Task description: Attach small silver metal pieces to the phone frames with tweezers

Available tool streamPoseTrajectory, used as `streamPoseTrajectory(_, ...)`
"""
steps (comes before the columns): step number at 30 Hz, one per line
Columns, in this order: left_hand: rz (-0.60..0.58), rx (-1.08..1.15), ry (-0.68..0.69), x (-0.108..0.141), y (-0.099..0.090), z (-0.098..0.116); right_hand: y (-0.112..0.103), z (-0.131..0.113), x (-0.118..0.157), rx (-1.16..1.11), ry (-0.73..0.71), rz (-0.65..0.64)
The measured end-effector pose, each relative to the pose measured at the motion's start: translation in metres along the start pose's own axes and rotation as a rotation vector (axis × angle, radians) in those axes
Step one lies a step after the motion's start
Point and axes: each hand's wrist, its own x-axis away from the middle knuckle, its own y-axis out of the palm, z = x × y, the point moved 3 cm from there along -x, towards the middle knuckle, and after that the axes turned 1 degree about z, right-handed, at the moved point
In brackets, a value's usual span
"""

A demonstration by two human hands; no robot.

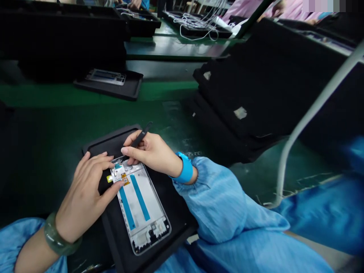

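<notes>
Looks partway done, gripping a black tweezer-like tool (140,138) in the right hand (153,152), touching with a loosely open left hand (88,187) the phone frame (137,212) below both, blue strips (139,197) on, inside still uncovered.

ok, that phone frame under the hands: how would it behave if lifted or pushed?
The phone frame is probably stiff, since it looks like a flat, rimmed metal plate. Likely delicate near the top, where a thin orange flex strip sits exposed. Lying flat on the black tray, it seems unlikely to roll or tip.
</notes>
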Motion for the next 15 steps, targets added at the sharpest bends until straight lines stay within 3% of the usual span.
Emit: streamPoseTrajectory(15, 0.012, 0.0, 0.023, 0.0006, -0.0003, -0.0002, 0.0005, 0.0005, 0.0027, 0.123, -0.042, 0.024)
